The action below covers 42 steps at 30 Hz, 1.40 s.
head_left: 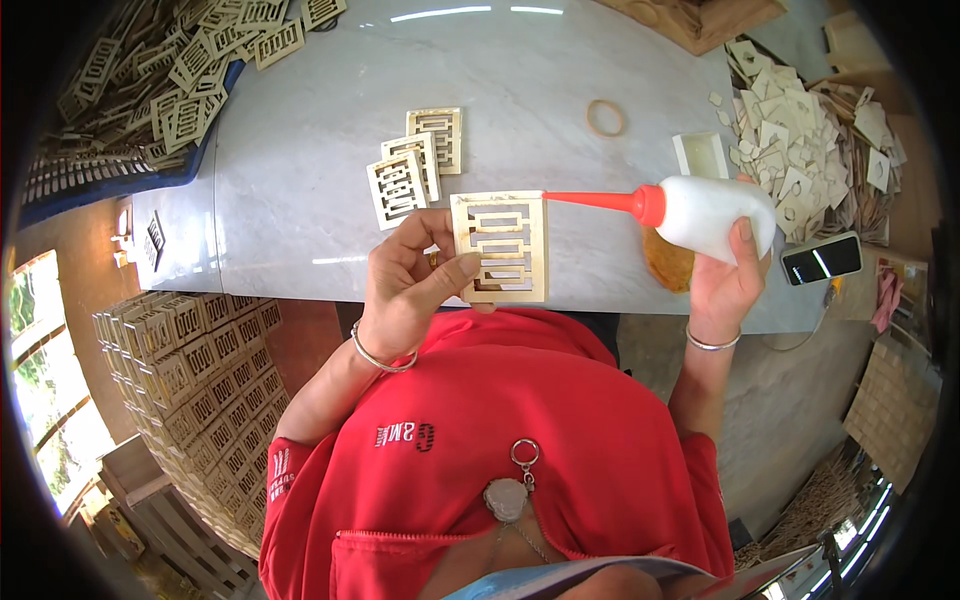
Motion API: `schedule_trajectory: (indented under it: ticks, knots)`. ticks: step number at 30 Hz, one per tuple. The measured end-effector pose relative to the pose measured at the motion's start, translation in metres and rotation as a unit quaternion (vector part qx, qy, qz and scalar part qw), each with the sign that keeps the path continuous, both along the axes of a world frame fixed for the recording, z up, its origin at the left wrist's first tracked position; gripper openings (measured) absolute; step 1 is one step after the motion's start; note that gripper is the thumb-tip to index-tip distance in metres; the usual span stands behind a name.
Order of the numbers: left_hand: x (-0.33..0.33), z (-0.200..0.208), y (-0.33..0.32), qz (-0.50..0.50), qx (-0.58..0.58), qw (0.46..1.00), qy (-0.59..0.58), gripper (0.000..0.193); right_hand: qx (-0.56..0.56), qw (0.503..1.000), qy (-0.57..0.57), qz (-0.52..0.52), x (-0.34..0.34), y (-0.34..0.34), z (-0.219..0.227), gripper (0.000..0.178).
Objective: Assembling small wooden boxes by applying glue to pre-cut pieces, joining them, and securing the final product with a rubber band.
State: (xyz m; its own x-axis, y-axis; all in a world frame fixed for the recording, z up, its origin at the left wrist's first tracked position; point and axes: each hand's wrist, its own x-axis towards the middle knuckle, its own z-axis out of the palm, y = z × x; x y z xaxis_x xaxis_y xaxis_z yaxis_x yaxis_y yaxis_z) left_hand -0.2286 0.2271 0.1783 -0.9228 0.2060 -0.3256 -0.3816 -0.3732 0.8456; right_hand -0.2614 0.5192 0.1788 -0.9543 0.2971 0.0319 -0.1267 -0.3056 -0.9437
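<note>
My left hand [415, 275] grips a small wooden lattice panel [502, 235] by its left side, thumb on the front, holding it up near the table's front edge. In my right hand [728, 275] lies a white squeeze bottle [712, 212] with a long red nozzle, tilted on its side. The nozzle tip points left and meets the panel's upper right corner; whether glue comes out is too small to tell. Just beyond my left hand, several like panels [398, 188] lie overlapping on the table.
A blue basket [205, 150] heaped with lattice pieces stands at far left. On the right are a pile of thin wooden pieces [785, 135], a small open box [700, 155] and a phone [822, 260]. A rubber band [605, 118] lies farther back. Stacked panels [200, 385] rise at lower left.
</note>
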Motion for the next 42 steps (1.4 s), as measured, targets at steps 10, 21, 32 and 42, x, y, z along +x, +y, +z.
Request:
schedule_trajectory:
  ticks: [10, 21, 32, 42]
  knots:
    - [-0.004, 0.002, 0.003, 0.011, 0.019, 1.000, -0.002, 0.021, -0.033, 0.997, -0.001, 0.063, 0.010, 0.016, -0.012, 0.059]
    - [-0.009, 0.001, 0.009, 0.013, 0.032, 0.999, -0.026, 0.022, -0.043, 0.993, -0.022, 0.108, 0.028, 0.024, -0.004, 0.067]
    - [-0.005, -0.055, 0.025, -0.004, -0.132, 0.991, -0.004, 0.021, -0.071, 0.973, -0.041, -0.216, 0.044, 0.102, -0.072, 0.048]
    - [-0.010, -0.085, 0.029, -0.037, -0.293, 0.955, 0.030, 0.030, 0.497, 0.804, -0.182, -0.271, 0.020, 0.153, -0.057, 0.032]
